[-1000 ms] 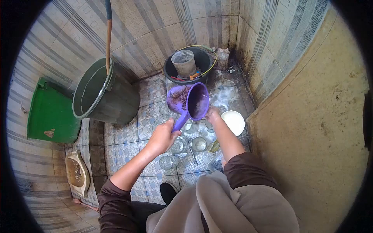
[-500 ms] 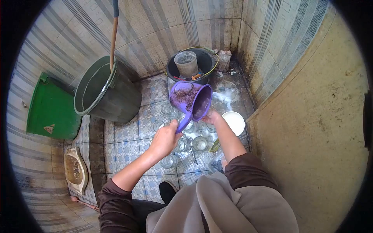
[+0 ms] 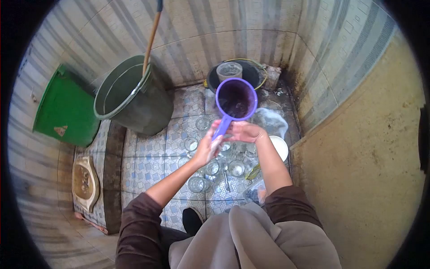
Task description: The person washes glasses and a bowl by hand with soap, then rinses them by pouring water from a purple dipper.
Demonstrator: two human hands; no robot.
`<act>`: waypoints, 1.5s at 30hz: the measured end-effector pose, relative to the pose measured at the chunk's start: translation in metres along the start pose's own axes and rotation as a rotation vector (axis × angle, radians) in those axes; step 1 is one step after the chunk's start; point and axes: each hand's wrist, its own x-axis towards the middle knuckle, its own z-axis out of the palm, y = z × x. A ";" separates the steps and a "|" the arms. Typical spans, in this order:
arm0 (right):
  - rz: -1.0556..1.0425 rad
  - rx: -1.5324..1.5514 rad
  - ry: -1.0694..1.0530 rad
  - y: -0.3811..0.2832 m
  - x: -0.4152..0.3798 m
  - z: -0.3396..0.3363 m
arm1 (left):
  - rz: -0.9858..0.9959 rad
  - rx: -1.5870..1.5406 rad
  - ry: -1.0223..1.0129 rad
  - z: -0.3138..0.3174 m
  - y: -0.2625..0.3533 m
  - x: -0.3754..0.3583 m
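A purple dipper [image 3: 236, 99] is held upright over the floor, its open mouth facing up and its inside dark. Wrapped round its handle is my left hand [image 3: 209, 145]. My right hand [image 3: 244, 132] lies against the base of the handle, just under the cup; its fingers are partly hidden, and I cannot make out how firmly they grip. Below the hands, several glass mugs stand on the wet tiles, among them one glass mug [image 3: 236, 168] and another glass mug [image 3: 197, 184]. A metal spoon [image 3: 227, 181] lies between them.
A large grey-green bin [image 3: 150, 107] with a stick in it stands at the left, beside a green tub [image 3: 67, 107]. Behind the dipper is a black basin [image 3: 255, 74] holding a grey container [image 3: 229, 71]. A white bowl [image 3: 280, 148] and a clear plastic bag [image 3: 273, 121] lie right.
The dipper has turned from tilted to upright, and its mouth now faces up. My right hand has come from beneath its rim to the handle, and the view has shifted slightly.
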 end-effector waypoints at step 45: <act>-0.385 -1.336 0.570 -0.018 0.175 0.160 | 0.525 1.331 0.490 -0.284 0.002 0.051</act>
